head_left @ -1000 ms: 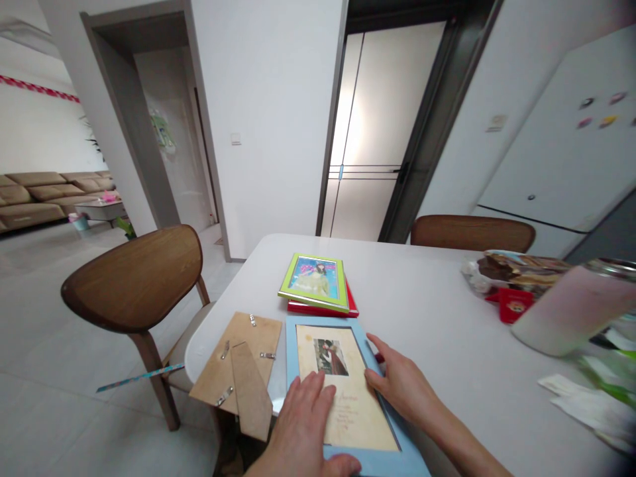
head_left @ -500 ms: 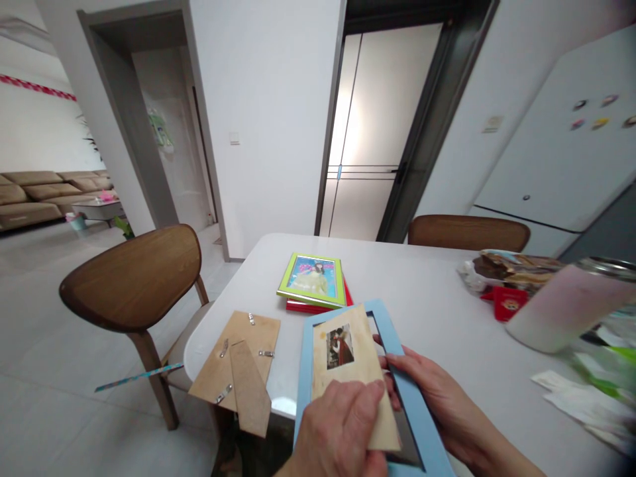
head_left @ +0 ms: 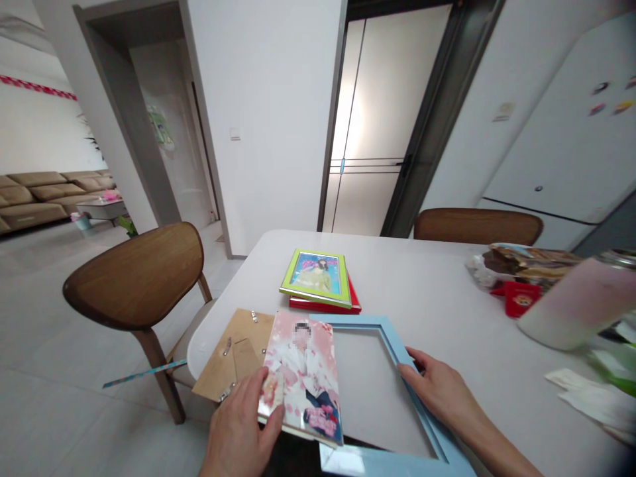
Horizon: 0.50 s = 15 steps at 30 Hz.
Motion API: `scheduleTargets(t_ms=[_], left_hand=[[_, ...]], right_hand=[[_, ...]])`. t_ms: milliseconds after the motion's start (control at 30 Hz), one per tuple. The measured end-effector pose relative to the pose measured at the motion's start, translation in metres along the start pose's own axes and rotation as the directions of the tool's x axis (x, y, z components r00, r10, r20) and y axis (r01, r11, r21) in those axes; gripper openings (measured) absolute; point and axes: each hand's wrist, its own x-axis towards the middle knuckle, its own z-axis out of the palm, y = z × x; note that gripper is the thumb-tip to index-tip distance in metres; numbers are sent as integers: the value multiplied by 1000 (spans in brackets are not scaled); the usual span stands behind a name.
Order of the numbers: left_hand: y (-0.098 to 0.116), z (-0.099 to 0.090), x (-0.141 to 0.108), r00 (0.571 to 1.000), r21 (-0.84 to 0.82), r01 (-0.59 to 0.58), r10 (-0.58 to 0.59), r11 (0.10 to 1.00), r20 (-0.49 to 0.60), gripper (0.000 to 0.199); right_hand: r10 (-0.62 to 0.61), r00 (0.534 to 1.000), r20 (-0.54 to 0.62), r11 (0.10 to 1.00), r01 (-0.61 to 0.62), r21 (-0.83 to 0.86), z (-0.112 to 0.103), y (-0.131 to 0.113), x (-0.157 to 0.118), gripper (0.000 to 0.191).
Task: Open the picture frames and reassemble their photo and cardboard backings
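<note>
My left hand point(head_left: 246, 417) grips the lower left edge of a pink portrait photo point(head_left: 308, 371), thumb on its face. The photo partly covers the left side of a light blue picture frame point(head_left: 397, 344). My right hand point(head_left: 440, 387) is closed on the right side of that frame, whose opening shows the white table through it. Under and left of the photo lies a brown backing board point(head_left: 211, 374) with metal clips and a stand leg. Beyond, a green-framed picture point(head_left: 318, 278) rests on a red frame point(head_left: 354, 301).
A pink and white tumbler point(head_left: 571, 305), a red packet point(head_left: 521, 298) and a brown bag point(head_left: 531, 258) stand on the right of the white table point(head_left: 397, 265). Tissues point(head_left: 581, 397) lie nearer. Wooden chairs point(head_left: 139, 278) flank the table; a patterned strip juts out at left.
My left hand has moved left with the photo, which now shows its pink portrait side instead of the cream one. The blue frame's opening is more exposed, and my right hand holds its outer edge.
</note>
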Motion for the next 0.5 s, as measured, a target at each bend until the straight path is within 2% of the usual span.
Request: scheduleTargets(t_ms=[100,167,333,500], left_hand=[[3,-4,0,998,139,-53,49,989,33,38],[4,-4,0,995,169,-98,94,981,36,39],[4,9,-4,951,119,-306,298,945,82,55],[9,24,-1,903,92,-395,368,914,221,69]], right_hand=[[-54,998,-20,991,51,-122,1,0,0,43],[-64,998,-19,986,60,-159,3,-1,-2,43],[-81,996,-40,962,67,-265,9,-1,-5,42],[-93,994,-50,959,77,-272,10,0,-5,41]])
